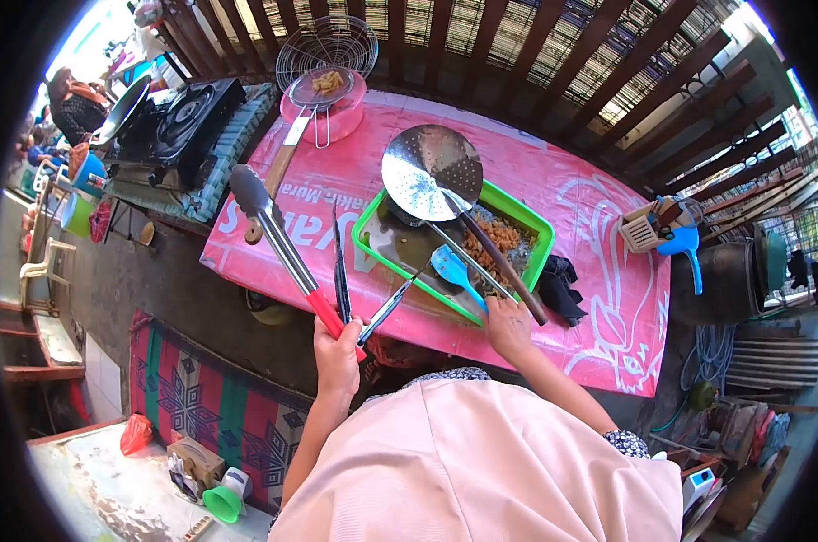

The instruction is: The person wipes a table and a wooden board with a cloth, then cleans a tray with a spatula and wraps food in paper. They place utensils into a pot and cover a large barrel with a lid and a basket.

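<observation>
My left hand (337, 358) is closed round a bundle of utensils. Among them are red-handled tongs (293, 242) with dark heads, a thin black utensil (340, 262), and a slim metal utensil (387, 310) pointing right. My right hand (508, 327) grips a spatula (451, 268) with a blue blade, which reaches over the green tray (362, 237). Brown crumbs (501, 237) and dark liquid lie inside this tray. Across it rests a big perforated skimmer (432, 167), its wooden handle (521, 291) ending close to my right hand.
Pink plastic covers the table (599, 262). A black cloth (561, 291) lies right of the tray. At the back left, a strainer (317, 88) with fried bits sits on a pink basin (344, 123). A stove (176, 122) stands left; a utensil basket (655, 226) and blue dipper (683, 242) are right.
</observation>
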The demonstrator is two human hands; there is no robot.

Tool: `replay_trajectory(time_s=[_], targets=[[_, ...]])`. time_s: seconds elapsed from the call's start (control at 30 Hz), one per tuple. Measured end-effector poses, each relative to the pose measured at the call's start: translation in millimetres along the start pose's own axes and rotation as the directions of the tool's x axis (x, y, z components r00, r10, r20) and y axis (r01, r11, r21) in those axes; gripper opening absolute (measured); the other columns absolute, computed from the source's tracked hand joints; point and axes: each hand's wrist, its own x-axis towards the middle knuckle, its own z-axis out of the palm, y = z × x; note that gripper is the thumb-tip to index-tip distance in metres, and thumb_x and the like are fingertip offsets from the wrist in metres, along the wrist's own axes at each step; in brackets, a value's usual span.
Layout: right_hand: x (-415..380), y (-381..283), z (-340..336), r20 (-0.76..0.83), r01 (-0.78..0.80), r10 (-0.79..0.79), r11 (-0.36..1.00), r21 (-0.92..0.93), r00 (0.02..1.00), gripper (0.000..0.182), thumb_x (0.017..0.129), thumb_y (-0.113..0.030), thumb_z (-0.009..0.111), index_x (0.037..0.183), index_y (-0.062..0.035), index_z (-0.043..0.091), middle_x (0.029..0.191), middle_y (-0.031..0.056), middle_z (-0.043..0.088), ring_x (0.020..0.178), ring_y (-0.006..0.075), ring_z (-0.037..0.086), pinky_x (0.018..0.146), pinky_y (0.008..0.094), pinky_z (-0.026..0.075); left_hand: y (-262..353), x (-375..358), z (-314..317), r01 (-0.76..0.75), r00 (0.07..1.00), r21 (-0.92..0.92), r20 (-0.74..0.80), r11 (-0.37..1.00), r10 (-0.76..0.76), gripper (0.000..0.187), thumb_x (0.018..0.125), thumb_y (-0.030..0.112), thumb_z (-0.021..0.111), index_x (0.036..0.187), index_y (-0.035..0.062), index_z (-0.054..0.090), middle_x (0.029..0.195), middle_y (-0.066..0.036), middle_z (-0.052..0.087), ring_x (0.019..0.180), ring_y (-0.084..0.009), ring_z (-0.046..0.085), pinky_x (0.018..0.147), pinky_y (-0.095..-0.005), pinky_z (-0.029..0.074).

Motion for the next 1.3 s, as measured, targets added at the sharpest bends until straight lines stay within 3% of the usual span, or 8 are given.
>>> replay_trajectory(time_s=[0.2,0.27,0.43,0.63,0.8,1.0,1.03,1.3], targets=[[7.4,11.1,-13.2,0.086,0.086,-0.096,0.990,0.112,0.992,0.018,0.073,-0.018,0.055,0.088,-0.0085,0.053,0.076,0.0078,0.056,0.080,0.0247,0.051,0.071,0.0368,0.037,-1.3,-2.7,8.7,-0.057,0.998,-0.025,-0.029,0.998,0.056,0.025,0.075,0.002,0.055,0.097,0.0046,0.045,0.082,-0.003,0.054,0.072,-0.0120,0.055,0.065,-0.0234,0.043],[23.0,11.1,-18.4,-0.143,0.101,-0.098,0.995,0.015,0.985,0.021,0.073,-0.016,0.054,0.093,-0.0078,0.052,0.077,0.0081,0.055,0.084,0.0247,0.049,0.071,0.0365,0.037,-4.7,-1.6,6.0,-0.064,0.997,-0.010,-0.041,0.998,0.063,0.024,0.075,0.002,0.055,0.097,0.0046,0.045,0.081,-0.003,0.054,0.072,-0.0121,0.055,0.066,-0.0236,0.043],[49.5,22.8,-0.8,0.053,0.118,-0.116,0.992,-0.048,0.992,0.019,0.073,-0.011,0.051,0.091,-0.0061,0.051,0.082,0.0111,0.054,0.083,0.0272,0.050,0.071,0.0379,0.038,-1.7,-4.3,12.0,-0.050,0.996,-0.024,-0.072,0.998,0.048,0.023,0.075,0.002,0.055,0.096,0.0049,0.046,0.080,-0.003,0.053,0.070,-0.0112,0.055,0.062,-0.0224,0.043],[29.9,23.9,-67.1,0.147,0.051,-0.155,0.839,0.542,0.977,0.028,0.073,-0.007,0.045,0.101,-0.0036,0.049,0.087,0.0188,0.056,0.085,0.0365,0.053,0.075,0.0409,0.042,12.9,-8.4,12.9,-0.120,0.984,-0.024,-0.132,0.992,0.116,0.020,0.075,0.004,0.053,0.094,0.0065,0.046,0.077,-0.003,0.054,0.065,-0.0078,0.052,0.050,-0.0187,0.038],[41.0,32.9,-83.5,0.272,-0.090,-0.087,0.812,0.577,0.958,0.026,0.071,-0.008,0.050,0.097,-0.0029,0.053,0.089,0.0178,0.056,0.083,0.0347,0.054,0.072,0.0384,0.044,17.2,-2.1,18.4,-0.088,0.990,-0.037,-0.112,0.995,0.083,0.015,0.076,0.004,0.054,0.089,0.0067,0.047,0.075,-0.005,0.055,0.060,-0.0075,0.050,0.049,-0.0191,0.037],[52.7,31.0,-84.2,0.217,-0.055,-0.116,0.759,0.649,0.969,0.030,0.069,-0.004,0.050,0.099,-0.0033,0.052,0.089,0.0174,0.056,0.081,0.0337,0.055,0.071,0.0375,0.044,13.8,3.9,44.8,-0.102,0.993,-0.063,-0.071,0.993,0.098,0.015,0.076,0.004,0.055,0.088,0.0055,0.047,0.075,-0.006,0.056,0.058,-0.0079,0.049,0.050,-0.0194,0.038],[55.0,33.1,-81.3,0.210,-0.046,-0.122,0.758,0.651,0.970,0.030,0.069,-0.004,0.050,0.099,-0.0033,0.052,0.089,0.0174,0.056,0.081,0.0337,0.055,0.071,0.0375,0.044,11.9,5.9,43.3,-0.041,0.998,-0.118,-0.047,0.992,0.036,0.024,0.075,-0.003,0.054,0.096,0.0043,0.045,0.081,-0.004,0.052,0.074,-0.0129,0.055,0.072,-0.0267,0.044],[74.3,47.8,-30.3,-0.192,0.018,0.054,0.937,0.350,0.980,0.031,0.072,-0.007,0.055,0.103,-0.0031,0.050,0.088,0.0142,0.054,0.078,0.0339,0.054,0.068,0.0395,0.043,-13.1,32.5,84.2,-0.094,0.994,-0.077,0.043,0.993,0.098,0.019,0.077,-0.002,0.053,0.092,0.0043,0.044,0.081,-0.004,0.052,0.074,-0.0135,0.055,0.071,-0.0280,0.044]])
